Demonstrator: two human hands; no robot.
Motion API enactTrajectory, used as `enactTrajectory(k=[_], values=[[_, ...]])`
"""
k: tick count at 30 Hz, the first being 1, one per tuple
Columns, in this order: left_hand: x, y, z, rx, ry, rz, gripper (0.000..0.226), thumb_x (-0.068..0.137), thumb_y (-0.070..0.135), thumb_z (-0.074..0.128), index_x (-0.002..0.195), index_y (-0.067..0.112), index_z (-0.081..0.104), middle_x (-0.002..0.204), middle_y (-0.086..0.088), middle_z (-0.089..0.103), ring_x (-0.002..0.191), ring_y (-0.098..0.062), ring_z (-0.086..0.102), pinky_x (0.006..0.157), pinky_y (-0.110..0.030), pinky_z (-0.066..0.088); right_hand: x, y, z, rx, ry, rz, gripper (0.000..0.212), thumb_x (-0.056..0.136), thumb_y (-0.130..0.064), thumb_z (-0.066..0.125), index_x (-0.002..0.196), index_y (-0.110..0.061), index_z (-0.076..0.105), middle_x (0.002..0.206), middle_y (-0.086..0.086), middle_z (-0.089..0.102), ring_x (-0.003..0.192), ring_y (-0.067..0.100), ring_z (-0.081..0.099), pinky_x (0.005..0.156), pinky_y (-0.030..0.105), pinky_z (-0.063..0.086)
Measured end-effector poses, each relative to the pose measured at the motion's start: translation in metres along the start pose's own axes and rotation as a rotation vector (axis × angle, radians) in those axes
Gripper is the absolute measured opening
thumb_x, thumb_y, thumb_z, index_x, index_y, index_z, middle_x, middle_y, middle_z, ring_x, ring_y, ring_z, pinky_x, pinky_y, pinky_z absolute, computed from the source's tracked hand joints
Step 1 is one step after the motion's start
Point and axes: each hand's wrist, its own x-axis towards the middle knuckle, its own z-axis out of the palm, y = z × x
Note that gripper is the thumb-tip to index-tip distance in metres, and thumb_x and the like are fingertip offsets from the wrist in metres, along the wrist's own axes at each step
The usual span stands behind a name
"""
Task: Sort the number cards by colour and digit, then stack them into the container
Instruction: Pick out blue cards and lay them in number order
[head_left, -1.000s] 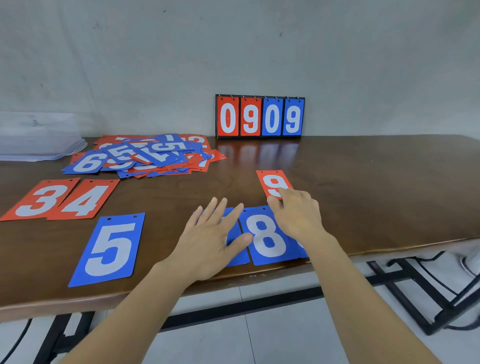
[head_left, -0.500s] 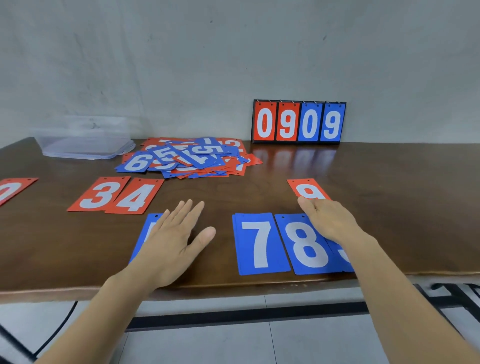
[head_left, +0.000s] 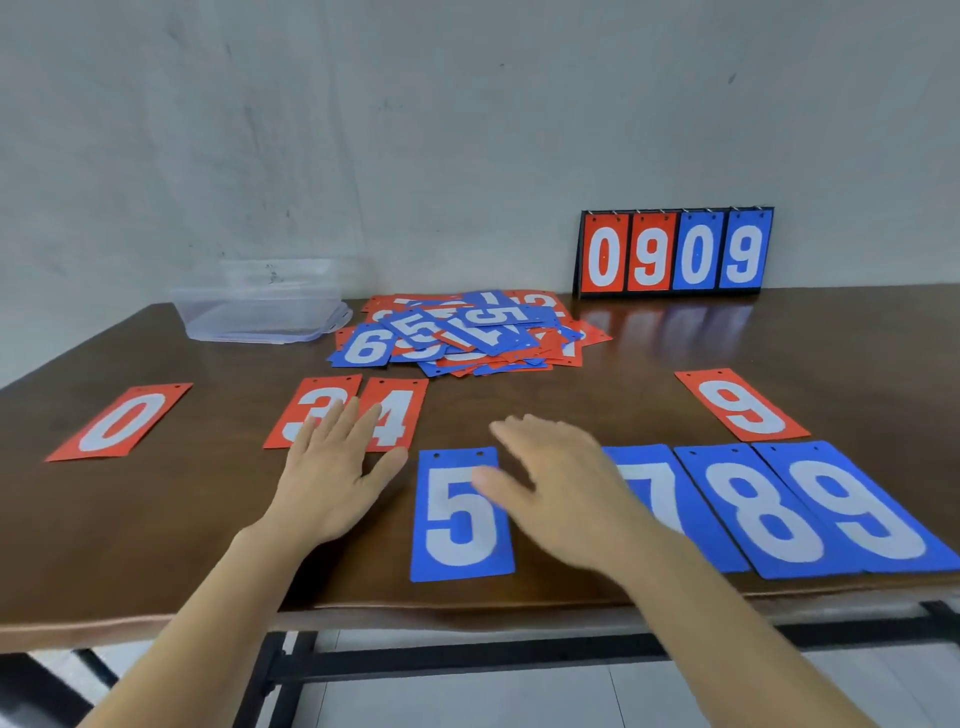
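- Head view: left hand (head_left: 332, 478) and right hand (head_left: 566, 488) are held flat, each grip wide and empty.
- Blue cards (head_left: 460, 514) are laid along the table's (head_left: 156, 545) near edge.
- Red cards (head_left: 124, 421) are set behind them.
- Unsorted pile (head_left: 467, 332) and container (head_left: 260, 312) are seen farthest.

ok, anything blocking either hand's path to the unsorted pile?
Nothing upright. The left hand partly covers the flat red 3 and red 4; beyond them only bare table lies before the pile. The right hand is likewise unobstructed.
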Motion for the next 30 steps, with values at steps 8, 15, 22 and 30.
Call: enactTrajectory(k=[8,15,22,30], values=[[0.016,-0.021,0.0,0.142,-0.238,-0.015,0.081,0.076,0.079,0.0,0.151,0.047,-0.003,0.163,0.002,-0.009,0.149,-0.025,-0.011,0.119,-0.053,-0.003,-0.001,-0.018,0.064,-0.103,-0.192,0.035,0.082,0.082,-0.071,0.001,0.154,-0.032,0.01,0.162,-0.001,-0.007,0.148,0.018,-0.016,0.115,0.029,-0.009],[-0.02,-0.008,0.003,0.182,-0.188,-0.017,0.083,0.074,0.078,-0.005,0.15,0.046,-0.009,0.163,0.002,-0.008,0.149,-0.027,-0.01,0.119,-0.053,0.001,-0.023,-0.02,0.063,-0.093,-0.171,0.069,0.092,0.071,-0.071,-0.008,0.154,-0.034,0.008,0.162,-0.006,-0.009,0.147,0.013,-0.019,0.113,0.026,-0.013],[-0.016,-0.005,0.002,0.198,-0.2,-0.045,0.084,0.071,0.079,-0.006,0.149,0.049,-0.01,0.163,0.0,-0.009,0.149,-0.03,-0.012,0.116,-0.057,-0.004,-0.032,-0.008,0.051,0.1,-0.045,0.141,0.06,0.097,-0.059,0.026,0.152,-0.035,0.02,0.162,-0.012,0.002,0.146,0.002,-0.011,0.116,0.022,-0.006],[-0.023,0.009,0.007,0.233,-0.116,0.047,0.073,0.083,0.07,-0.006,0.151,0.045,-0.005,0.163,0.001,-0.011,0.148,-0.025,-0.018,0.115,-0.054,-0.013,-0.066,0.03,0.047,-0.21,0.022,0.543,0.098,0.078,-0.071,-0.022,0.154,-0.017,0.009,0.163,0.005,0.001,0.149,0.023,-0.004,0.119,0.033,0.001]])
